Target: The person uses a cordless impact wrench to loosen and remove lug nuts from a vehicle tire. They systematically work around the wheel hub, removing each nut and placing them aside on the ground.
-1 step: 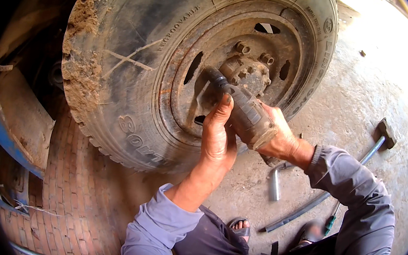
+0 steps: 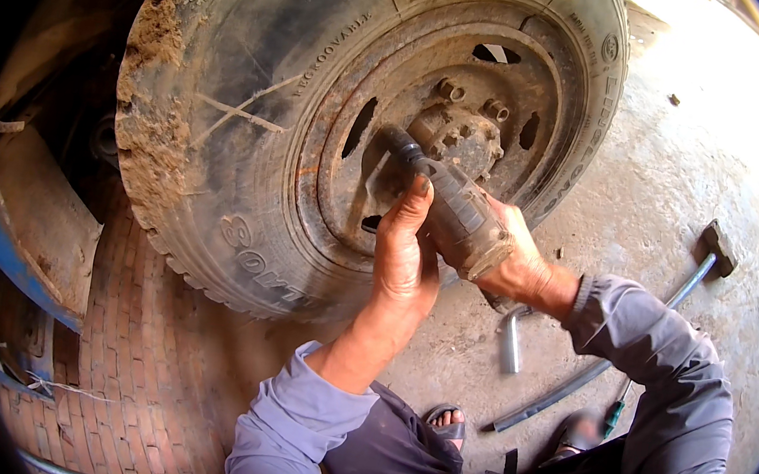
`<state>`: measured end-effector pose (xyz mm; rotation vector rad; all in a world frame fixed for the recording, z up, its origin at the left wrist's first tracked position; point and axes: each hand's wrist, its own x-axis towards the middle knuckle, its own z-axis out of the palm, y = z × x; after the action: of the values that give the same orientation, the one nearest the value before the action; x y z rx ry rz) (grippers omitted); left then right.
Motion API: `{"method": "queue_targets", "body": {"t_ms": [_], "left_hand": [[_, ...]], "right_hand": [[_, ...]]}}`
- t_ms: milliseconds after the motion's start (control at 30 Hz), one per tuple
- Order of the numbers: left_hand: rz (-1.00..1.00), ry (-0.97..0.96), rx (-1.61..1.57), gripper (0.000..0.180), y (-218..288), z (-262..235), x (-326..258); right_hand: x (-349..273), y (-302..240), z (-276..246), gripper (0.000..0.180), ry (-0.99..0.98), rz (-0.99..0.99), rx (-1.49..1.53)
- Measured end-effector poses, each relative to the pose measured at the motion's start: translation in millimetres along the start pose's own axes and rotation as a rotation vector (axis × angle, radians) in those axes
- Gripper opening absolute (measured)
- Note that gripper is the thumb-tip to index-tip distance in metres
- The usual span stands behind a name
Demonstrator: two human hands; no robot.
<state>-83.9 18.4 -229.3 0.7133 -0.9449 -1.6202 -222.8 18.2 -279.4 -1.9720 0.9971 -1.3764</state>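
A worn, muddy truck tyre (image 2: 242, 146) stands upright on a rusty steel rim (image 2: 435, 41), with a greasy hub (image 2: 462, 140) at its centre. Two wheel nuts (image 2: 452, 89) show above the hub. My left hand (image 2: 407, 253) cups a dirty impact wrench (image 2: 465, 216) from the near left side, thumb raised along its body. On its far right side my right hand (image 2: 523, 262) is closed round it; most of those fingers are hidden. The dark socket (image 2: 399, 143) on its nose points into the rim, left of the hub. Whatever its end meets is hidden.
A hammer with a dark head (image 2: 719, 248) and a long metal pipe (image 2: 556, 396) lie on the concrete at right. Nearer are a bent metal bar (image 2: 513, 341) and a green-handled screwdriver (image 2: 614, 420). A blue-edged metal panel (image 2: 37, 231) stands at left above brick paving (image 2: 137, 378).
My right hand and forearm have shifted very slightly left. The wrench, my left hand and the wheel look nearly unchanged.
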Motion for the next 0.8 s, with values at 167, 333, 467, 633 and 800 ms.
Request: {"method": "queue_targets", "body": {"t_ms": [167,333,467,633,800], "left_hand": [[-0.014,0.042,0.015,0.052,5.1,7.2,-5.8],[-0.016,0.056,0.121,0.048,-2.7,-16.3,-2.7],[0.111,0.110,0.156,0.045,-6.2,-19.2,-3.0],[0.036,0.065,0.112,0.043,-2.8,-4.6,-2.7],[0.044,0.085,0.118,0.041,4.6,5.5,-7.3]], "right_hand": [[-9.1,20.6,19.6,0.052,0.102,0.186,0.323],[-7.1,4.8,13.0,0.043,0.086,-0.332,-0.766],[-9.6,-10.8,21.2,0.032,0.209,-0.059,-0.198],[-8.2,-7.5,17.3,0.043,0.210,-0.073,-0.135],[-13.4,-24.0,19.2,0.035,0.306,-0.005,-0.043]]}}
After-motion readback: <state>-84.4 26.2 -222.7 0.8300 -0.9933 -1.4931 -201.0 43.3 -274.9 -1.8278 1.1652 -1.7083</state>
